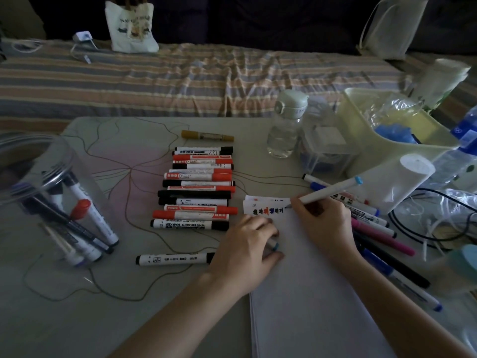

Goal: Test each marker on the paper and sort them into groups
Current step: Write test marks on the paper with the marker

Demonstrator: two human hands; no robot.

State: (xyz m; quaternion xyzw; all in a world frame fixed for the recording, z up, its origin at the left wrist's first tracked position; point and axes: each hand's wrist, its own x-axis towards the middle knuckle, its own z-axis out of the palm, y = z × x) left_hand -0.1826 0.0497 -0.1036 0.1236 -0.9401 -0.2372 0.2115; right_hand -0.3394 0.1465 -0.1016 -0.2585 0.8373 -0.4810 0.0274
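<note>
A person's left hand (247, 246) rests on the near-left edge of a white paper (309, 280) on the table (77, 319), its fingers curled round a small blue-tipped pen cap (274, 246), while the right hand (322, 223) pinches a slim white marker (327, 193) low on its barrel, the tip touching the paper's top edge beside a row of test scribbles (268, 211) in black, red and blue. The marker looks light, rigid and smooth-sided, so a grip near the tip, as here, probably gives the surest control; the thin sheet would likely slide without the steadying left hand. At nine o'clock from the left hand lies a lone black-capped marker (175, 259); at eleven o'clock a sorted row of red and black markers (197, 188) lies side by side, with a yellow-brown one (207, 135) apart beyond it. At three o'clock of the paper, thinner blue, pink and black pens (382, 236) lie loosely grouped. A tipped clear jar (38, 161) at far left holds untested markers. Beyond, a water bottle (286, 122) stands near a pale bin (395, 130).
</note>
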